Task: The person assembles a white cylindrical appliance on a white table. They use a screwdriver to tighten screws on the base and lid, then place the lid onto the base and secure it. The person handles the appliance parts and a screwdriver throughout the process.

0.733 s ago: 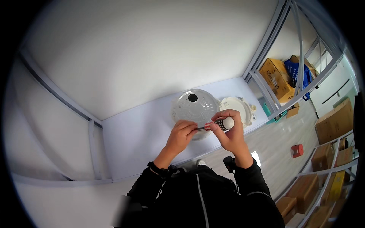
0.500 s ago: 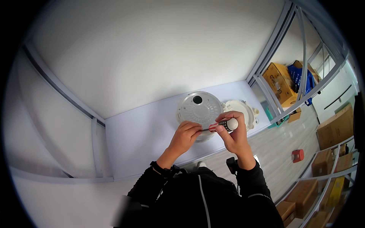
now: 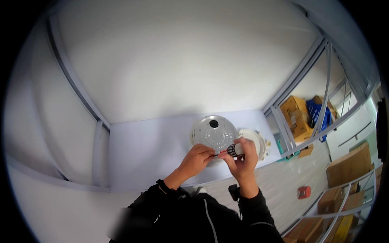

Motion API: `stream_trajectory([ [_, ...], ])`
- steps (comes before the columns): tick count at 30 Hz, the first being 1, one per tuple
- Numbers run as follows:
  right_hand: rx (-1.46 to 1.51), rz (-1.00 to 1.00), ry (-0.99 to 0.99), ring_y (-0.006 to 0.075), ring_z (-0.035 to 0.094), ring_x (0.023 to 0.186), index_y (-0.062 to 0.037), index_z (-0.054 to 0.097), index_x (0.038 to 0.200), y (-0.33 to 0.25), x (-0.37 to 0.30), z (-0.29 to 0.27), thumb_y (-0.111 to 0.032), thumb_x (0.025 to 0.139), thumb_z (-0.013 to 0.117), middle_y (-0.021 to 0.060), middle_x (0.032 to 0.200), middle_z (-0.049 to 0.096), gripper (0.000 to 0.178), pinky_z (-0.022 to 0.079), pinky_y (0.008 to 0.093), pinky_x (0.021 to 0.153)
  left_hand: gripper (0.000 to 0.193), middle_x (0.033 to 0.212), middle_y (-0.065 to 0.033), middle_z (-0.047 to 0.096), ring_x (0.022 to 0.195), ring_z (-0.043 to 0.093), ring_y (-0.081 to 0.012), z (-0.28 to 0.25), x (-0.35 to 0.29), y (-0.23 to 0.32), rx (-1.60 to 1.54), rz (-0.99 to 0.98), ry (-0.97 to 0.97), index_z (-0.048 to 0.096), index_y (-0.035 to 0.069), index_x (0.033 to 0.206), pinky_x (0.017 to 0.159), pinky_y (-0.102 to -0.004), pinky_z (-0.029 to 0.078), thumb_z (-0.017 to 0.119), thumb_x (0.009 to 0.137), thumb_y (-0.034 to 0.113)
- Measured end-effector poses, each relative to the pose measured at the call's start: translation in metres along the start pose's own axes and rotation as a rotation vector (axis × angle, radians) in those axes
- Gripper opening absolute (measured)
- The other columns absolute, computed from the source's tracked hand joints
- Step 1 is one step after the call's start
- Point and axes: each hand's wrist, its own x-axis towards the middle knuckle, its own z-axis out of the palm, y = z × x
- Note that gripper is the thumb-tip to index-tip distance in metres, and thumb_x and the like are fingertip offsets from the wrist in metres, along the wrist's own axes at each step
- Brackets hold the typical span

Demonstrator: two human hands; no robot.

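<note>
A round silver metal appliance part [image 3: 218,133] with rows of slots and one black round spot sits on the white table [image 3: 150,150]. Over its near edge, my right hand [image 3: 245,164] grips a screwdriver [image 3: 234,150] with a red, black and white handle, tilted so that the shaft points left. My left hand [image 3: 196,160] is pinched at the shaft's tip, beside the metal rim; what lies between those fingertips is too small to make out. Right of the metal part, close to my right hand, lies a round white plastic part [image 3: 260,141].
Beyond the right frame posts stand a yellow-brown carton [image 3: 296,117] and a blue bag [image 3: 317,111]. A red object [image 3: 304,192] rests on the floor. Cartons [image 3: 333,199] fill a shelf at the lower right, and a pale wall [image 3: 174,60] rises behind the table.
The view has shifted, so the table sits lower in it. The screwdriver handle has tipped toward the left, and my right hand has come nearer my left.
</note>
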Motion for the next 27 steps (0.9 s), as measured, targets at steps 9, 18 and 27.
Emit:
stream_trajectory([
  [9,0.015,0.095,-0.130,0.0414,0.071,0.114,0.0017,0.062,0.150,-0.032,0.029,-0.017,0.005,0.087,0.077,0.0271,0.149,0.064,0.064,0.057,0.0438,0.101,0.020,0.116,-0.0041,0.074,0.111,0.069,-0.0282,-0.001,-0.002,0.001,0.036,0.012,0.003,0.078,0.005,0.108,0.101,-0.0419,0.057,0.081,0.089,0.012],
  [18,-0.037,0.104,-0.044,0.0356,0.071,0.112,-0.0013,0.063,0.150,-0.018,0.005,-0.007,0.000,0.087,0.086,0.0219,0.132,0.070,0.067,0.058,0.0413,0.096,0.018,0.117,-0.0040,0.074,0.112,0.069,-0.0282,-0.001,0.001,0.000,0.050,0.070,0.010,0.078,0.004,0.106,0.102,-0.0425,0.055,0.081,0.089,0.010],
  [27,0.008,0.053,-0.004,0.0328,0.067,0.112,-0.0017,0.062,0.153,-0.012,0.007,-0.002,-0.010,0.088,0.091,0.0200,0.133,0.062,0.071,0.058,0.0392,0.096,0.017,0.112,-0.0054,0.076,0.106,0.070,-0.0306,0.001,0.003,-0.001,0.031,0.083,0.028,0.078,0.005,0.107,0.096,-0.0443,0.056,0.082,0.090,0.009],
])
